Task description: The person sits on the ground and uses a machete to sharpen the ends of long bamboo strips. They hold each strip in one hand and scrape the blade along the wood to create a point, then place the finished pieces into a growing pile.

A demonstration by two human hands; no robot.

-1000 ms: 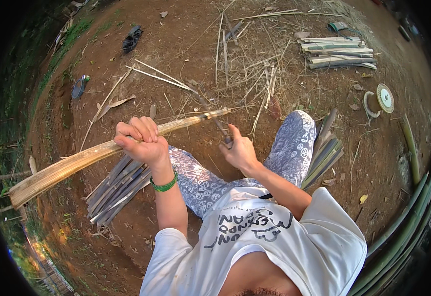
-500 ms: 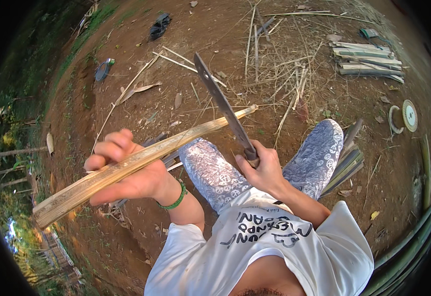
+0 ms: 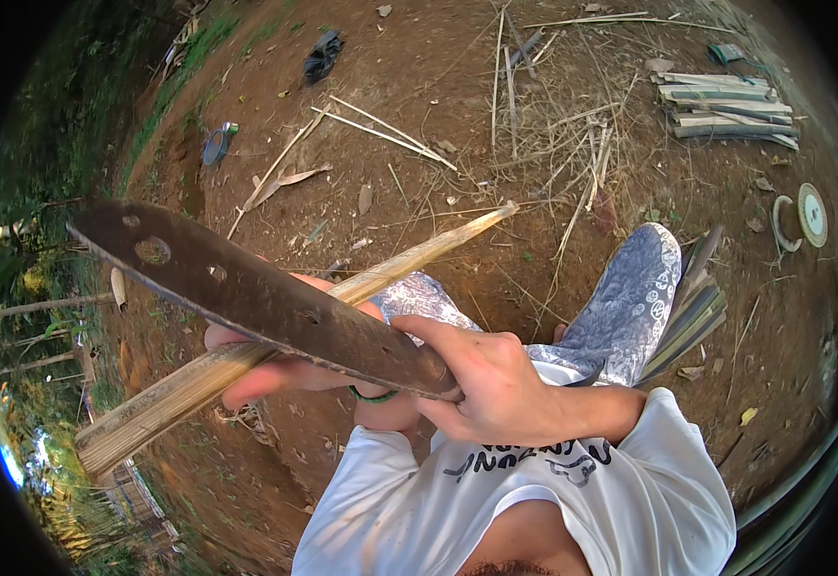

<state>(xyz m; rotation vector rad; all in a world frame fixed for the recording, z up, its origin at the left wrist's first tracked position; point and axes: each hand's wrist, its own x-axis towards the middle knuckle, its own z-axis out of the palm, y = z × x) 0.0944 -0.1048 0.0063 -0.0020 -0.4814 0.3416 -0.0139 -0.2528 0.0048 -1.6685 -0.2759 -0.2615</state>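
Note:
A long split bamboo piece (image 3: 419, 261) slants up from the lower left, its far end pale and tapered. My left hand (image 3: 289, 372) is closed around its middle, thumb on the near side, with the fingers partly covered by the blade. In my right hand (image 3: 496, 379) is a machete (image 3: 246, 288), gripped by the handle, which the fingers hide. Its broad dark blade has several holes and points to the left, passing over the bamboo and my left hand. Whether the blade touches the bamboo I cannot tell.
Split bamboo strips (image 3: 688, 322) lie beside my right leg, and a bundle of slats (image 3: 731, 110) at the far right. A round spool (image 3: 811, 213) stands nearby. Thin sticks (image 3: 381, 130) and a black bag (image 3: 321, 58) are on the dirt ahead. Green poles (image 3: 803, 480) lie at lower right.
My right hand has brought the machete nearer and leftward, its blade turning from pointing ahead to lying across the bamboo. My left hand keeps the bamboo in nearly the same place.

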